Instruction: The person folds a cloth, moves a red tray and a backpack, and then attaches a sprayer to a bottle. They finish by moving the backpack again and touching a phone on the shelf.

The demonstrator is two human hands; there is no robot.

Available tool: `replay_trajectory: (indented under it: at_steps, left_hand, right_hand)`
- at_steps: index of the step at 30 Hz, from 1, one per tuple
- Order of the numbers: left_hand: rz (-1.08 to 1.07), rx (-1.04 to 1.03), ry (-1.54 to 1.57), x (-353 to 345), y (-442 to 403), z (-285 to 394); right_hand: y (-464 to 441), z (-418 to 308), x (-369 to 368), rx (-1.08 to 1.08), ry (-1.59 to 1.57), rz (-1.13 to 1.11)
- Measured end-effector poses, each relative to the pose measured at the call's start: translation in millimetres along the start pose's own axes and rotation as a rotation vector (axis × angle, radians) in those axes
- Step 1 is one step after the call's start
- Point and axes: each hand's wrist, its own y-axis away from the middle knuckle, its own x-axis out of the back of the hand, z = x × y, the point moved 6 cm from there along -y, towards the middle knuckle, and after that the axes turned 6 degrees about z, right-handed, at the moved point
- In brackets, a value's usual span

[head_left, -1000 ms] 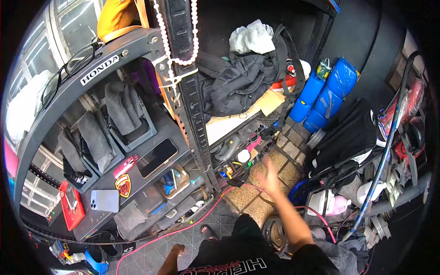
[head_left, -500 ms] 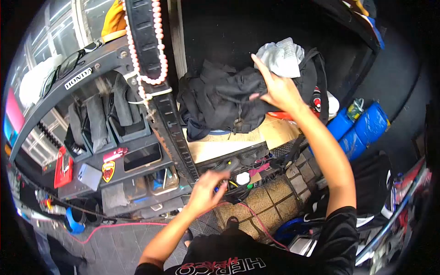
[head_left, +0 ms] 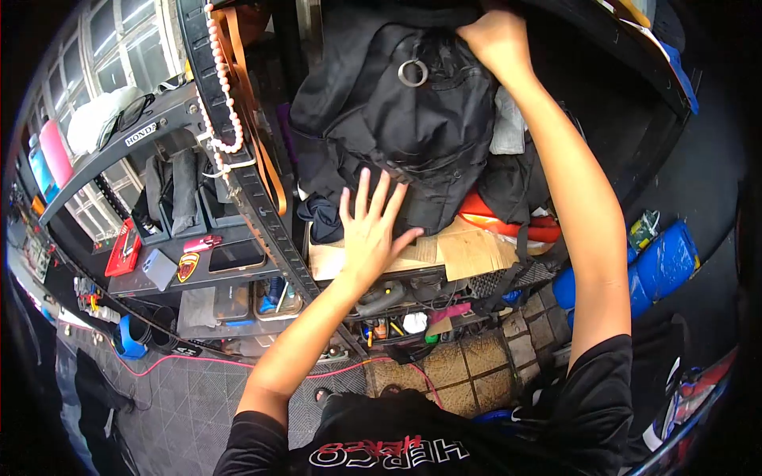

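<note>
A dark, crumpled black cloth item [head_left: 432, 119] with a grey ring [head_left: 413, 73] on it stands raised over the shelf; whether it is a garment or a bag I cannot tell. My right hand [head_left: 502, 46] is closed on its upper right edge, fingertips partly hidden. Lower down, my left hand [head_left: 369, 230] is open, fingers spread, its fingertips at the cloth's lower front. Beneath lies a cardboard sheet [head_left: 476, 252], with a dark blue cloth [head_left: 321, 220] at its left. A light grey cloth [head_left: 508, 123] shows beside my right forearm, above an orange-red item [head_left: 492, 218].
To the left, a metal rack post [head_left: 266, 226] carries a pink bead necklace [head_left: 225, 87]. A phone [head_left: 238, 256] and a red case [head_left: 125, 247] lie on the shelf beside it. Blue wrapped bundles [head_left: 667, 266] stand right. A pink-red cable [head_left: 198, 359] crosses the floor.
My right hand has moved up from the pile and lifted the black cloth. My left hand has risen from below the shelf to the cloth's front. The camera view has shifted.
</note>
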Motion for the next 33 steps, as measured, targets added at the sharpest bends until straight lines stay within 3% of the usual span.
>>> replay_trajectory:
  at_steps: [4, 6, 8, 11, 12, 13, 15, 18, 20, 22, 26, 28, 33]
  left_hand:
    - [0.159, -0.026, -0.045, 8.8, -32.7, 3.6]
    - [0.195, -0.023, -0.065, 11.0, -48.2, 10.9]
    - [0.185, 0.035, -0.115, -13.6, -59.8, 1.8]
    - [-0.037, 0.182, -0.112, -68.9, -60.2, -30.5]
    - [-0.144, 0.247, -0.140, -83.1, -58.7, -40.9]
    - [-0.225, 0.299, -0.153, -87.4, -61.3, -47.2]
    - [-0.151, 0.322, -0.060, -83.1, -68.2, -50.6]
    - [-0.108, 0.349, 0.008, -85.1, -73.0, -57.1]
    - [-0.173, 0.389, 0.009, -82.0, -81.5, -59.8]
    - [-0.105, 0.343, 0.050, -85.5, -87.9, -67.1]
    - [-0.042, 0.338, 0.158, -69.9, -73.9, -46.2]
    - [0.014, 0.244, 0.018, -55.8, -39.7, -18.1]
    - [-0.179, 0.166, -0.020, -45.7, 15.2, 13.1]
  right_hand:
    - [-24.5, 50.7, -27.9, 0.036, -0.303, 0.074]
    - [-34.3, 56.1, -41.1, 0.175, -0.185, 0.127]
    - [-12.3, 65.3, -84.3, -0.116, -0.018, -0.377]
    - [48.5, 76.2, -159.2, -0.050, -0.147, -0.725]
    - [62.4, 51.3, -141.3, -0.042, -0.058, -0.795]
    - [71.5, 50.8, -140.3, -0.005, -0.042, -0.730]
    - [81.5, 46.7, -124.3, -0.051, -0.036, -0.663]
    - [95.7, 21.3, -79.0, 0.150, 0.079, -0.278]
    - [115.0, -11.2, -47.3, 0.338, -0.222, -0.183]
    - [153.7, -33.4, -47.0, 0.373, -0.208, -0.375]
    - [185.0, -16.3, -73.0, 0.320, -0.086, -0.252]
    - [180.2, -3.2, -87.5, 0.212, -0.113, -0.076]
    - [168.7, -6.3, -132.7, 0.166, -0.046, -0.035]
